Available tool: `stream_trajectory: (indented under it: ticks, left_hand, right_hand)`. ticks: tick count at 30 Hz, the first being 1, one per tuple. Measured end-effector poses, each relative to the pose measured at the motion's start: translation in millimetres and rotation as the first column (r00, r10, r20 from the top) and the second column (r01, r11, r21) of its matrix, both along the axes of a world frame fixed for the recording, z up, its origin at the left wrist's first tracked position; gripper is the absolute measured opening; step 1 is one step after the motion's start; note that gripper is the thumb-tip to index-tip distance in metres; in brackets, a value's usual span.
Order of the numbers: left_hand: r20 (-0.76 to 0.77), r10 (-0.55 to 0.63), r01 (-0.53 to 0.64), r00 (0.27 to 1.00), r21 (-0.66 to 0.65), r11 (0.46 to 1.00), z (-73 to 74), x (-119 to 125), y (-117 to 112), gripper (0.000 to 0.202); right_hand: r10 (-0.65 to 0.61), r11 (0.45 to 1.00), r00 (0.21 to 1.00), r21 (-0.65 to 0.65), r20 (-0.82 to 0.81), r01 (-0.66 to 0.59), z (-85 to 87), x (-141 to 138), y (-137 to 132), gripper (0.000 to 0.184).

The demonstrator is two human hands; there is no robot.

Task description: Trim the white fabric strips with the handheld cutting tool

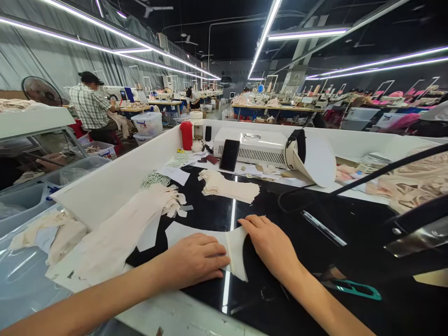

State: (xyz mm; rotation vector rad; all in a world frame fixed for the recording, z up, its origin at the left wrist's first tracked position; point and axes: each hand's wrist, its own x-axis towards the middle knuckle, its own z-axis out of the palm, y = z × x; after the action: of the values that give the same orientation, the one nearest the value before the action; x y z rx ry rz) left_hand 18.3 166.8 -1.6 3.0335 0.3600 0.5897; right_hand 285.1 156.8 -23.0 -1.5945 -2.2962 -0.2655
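Observation:
A cut cream fabric piece with curved edges and a seam-like line lies over a white shaped piece on the black tabletop. My left hand rests on it palm down, fingers stretched out flat. At the far right corner of the cream piece, my right hand has its fingers bent together over the edge; its thumb is mostly hidden. Beyond both hands sits a stack of cream cut pieces. A longer pile of cream fabric spreads to the left of my left hand.
Teal-handled scissors and a clear ruler-like strip lie to the right. A phone leans against a white vented machine. Dark arms, perhaps a lamp's, cross the right side. A co-worker sits beyond the white partition.

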Motion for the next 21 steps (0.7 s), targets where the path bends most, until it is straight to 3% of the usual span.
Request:
stream_trajectory:
  ticks: [4, 8, 15, 19, 21]
  left_hand:
    - [-0.008, -0.006, 0.006, 1.0, -0.001, 1.0, -2.0, 0, 0, 0.028]
    - [-0.009, -0.008, 0.008, 1.0, -0.015, 1.0, -2.2, 1, -1, 0.025]
    - [-0.005, -0.011, 0.011, 1.0, 0.003, 1.0, -1.2, -2, -3, 0.018]
    - [0.031, -0.03, 0.03, 0.999, -0.003, 1.0, 0.2, -3, -9, 0.017]
    - [0.042, -0.023, 0.024, 0.999, -0.017, 1.0, 1.8, -2, -13, 0.017]
  right_hand:
    - [-0.014, 0.996, 0.999, 0.086, 0.039, 0.01, 3.8, 6, -4, 0.062]
    - [0.064, 0.989, 0.998, 0.13, 0.027, -0.066, 3.1, 0, -17, 0.071]
    - [0.169, 0.971, 0.985, 0.169, 0.03, -0.172, 0.4, -12, -28, 0.061]
    - [0.208, 0.946, 0.978, 0.254, 0.002, -0.202, 14.7, -11, -46, 0.058]
    - [0.269, 0.9, 0.963, 0.363, -0.023, -0.242, 27.1, -2, -65, 0.049]
